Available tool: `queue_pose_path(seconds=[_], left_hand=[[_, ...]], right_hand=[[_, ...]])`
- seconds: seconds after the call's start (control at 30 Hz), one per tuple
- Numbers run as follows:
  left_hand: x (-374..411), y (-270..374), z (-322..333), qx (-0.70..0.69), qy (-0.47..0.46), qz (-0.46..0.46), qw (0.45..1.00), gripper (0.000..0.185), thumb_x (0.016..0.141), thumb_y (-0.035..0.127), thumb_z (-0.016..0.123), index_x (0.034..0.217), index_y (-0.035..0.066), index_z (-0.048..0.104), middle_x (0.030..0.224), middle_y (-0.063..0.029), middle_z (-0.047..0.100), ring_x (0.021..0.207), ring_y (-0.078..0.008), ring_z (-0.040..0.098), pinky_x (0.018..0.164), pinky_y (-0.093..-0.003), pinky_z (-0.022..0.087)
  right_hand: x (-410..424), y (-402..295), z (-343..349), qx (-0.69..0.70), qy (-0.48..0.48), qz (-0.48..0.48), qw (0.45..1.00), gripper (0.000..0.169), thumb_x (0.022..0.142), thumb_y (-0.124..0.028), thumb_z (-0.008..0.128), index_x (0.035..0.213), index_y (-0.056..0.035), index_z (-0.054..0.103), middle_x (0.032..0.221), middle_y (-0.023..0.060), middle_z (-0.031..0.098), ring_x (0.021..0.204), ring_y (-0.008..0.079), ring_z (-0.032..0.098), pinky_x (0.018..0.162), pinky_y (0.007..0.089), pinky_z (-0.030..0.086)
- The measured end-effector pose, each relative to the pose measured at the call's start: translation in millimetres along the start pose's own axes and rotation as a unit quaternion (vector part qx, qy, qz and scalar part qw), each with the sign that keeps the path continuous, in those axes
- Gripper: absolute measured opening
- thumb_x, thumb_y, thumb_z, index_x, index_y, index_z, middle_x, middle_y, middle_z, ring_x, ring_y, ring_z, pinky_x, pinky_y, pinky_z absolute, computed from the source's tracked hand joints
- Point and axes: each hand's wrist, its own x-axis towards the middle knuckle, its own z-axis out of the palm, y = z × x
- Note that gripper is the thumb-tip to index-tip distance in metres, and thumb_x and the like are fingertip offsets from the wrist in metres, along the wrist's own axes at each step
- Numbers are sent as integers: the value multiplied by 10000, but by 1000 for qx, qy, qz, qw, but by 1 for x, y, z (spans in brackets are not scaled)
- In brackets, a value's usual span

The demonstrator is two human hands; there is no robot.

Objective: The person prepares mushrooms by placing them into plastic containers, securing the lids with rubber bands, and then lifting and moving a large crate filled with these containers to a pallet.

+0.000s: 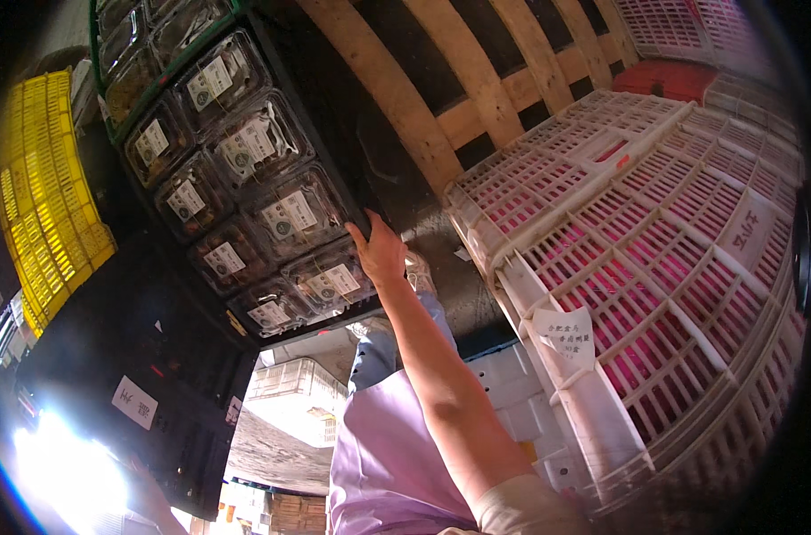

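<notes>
My right hand (379,251) grips the rim of a black plastic crate (312,326), thumb on the inner side. Clear plastic food boxes (288,214) fill this crate in two rows, each with a white printed label. A larger black crate or panel (144,388) with a white paper label stands at the lower left. My left hand (141,478) is faint near its lower edge, mostly lost in shadow and glare, so its grip is hidden. Past the held crate is a green-rimmed crate (161,73) with similar boxes.
White slatted crates (619,267) with pink contents are stacked at the right, one bearing a torn paper note (565,338). A wooden pallet (439,80) lies beyond. Yellow crates (51,194) rise at the left. Another white crate (292,394) stands below. Strong light glares at lower left.
</notes>
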Motion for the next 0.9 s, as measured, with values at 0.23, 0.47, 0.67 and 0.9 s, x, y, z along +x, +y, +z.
queue_pose_path(seconds=[0.23,0.47,0.67,0.9], left_hand=[[17,4,-6,-143,57,-42,987,558,829,233,603,1284,11,368,1360,-164,337,1261,-321,316,1021,-442,291],[24,-11,-18,-253,102,-81,959,491,827,178,598,1251,22,406,1386,-145,296,1262,-322,303,1014,-432,300],[16,-15,-34,-148,49,-153,976,433,713,111,662,1100,4,498,1343,-160,343,1202,-385,327,981,-465,298],[13,-34,-49,-301,142,-98,938,431,621,105,683,1011,-8,537,1274,-175,359,1227,-368,302,1013,-515,226]], right_hand=[[2,-1,-1,-40,-33,24,998,539,844,-507,504,1174,-80,503,949,198,626,866,362,605,725,449,479],[5,-12,-7,-82,-74,65,992,621,851,-527,472,1252,-56,430,1093,218,579,984,402,558,827,468,439],[-5,-24,-35,-108,6,-73,991,521,860,-432,502,1171,-15,496,1134,231,539,1035,382,528,869,436,419],[-66,-76,-62,173,-242,-31,954,152,893,-166,517,987,-62,578,757,44,620,638,119,591,530,245,477]])
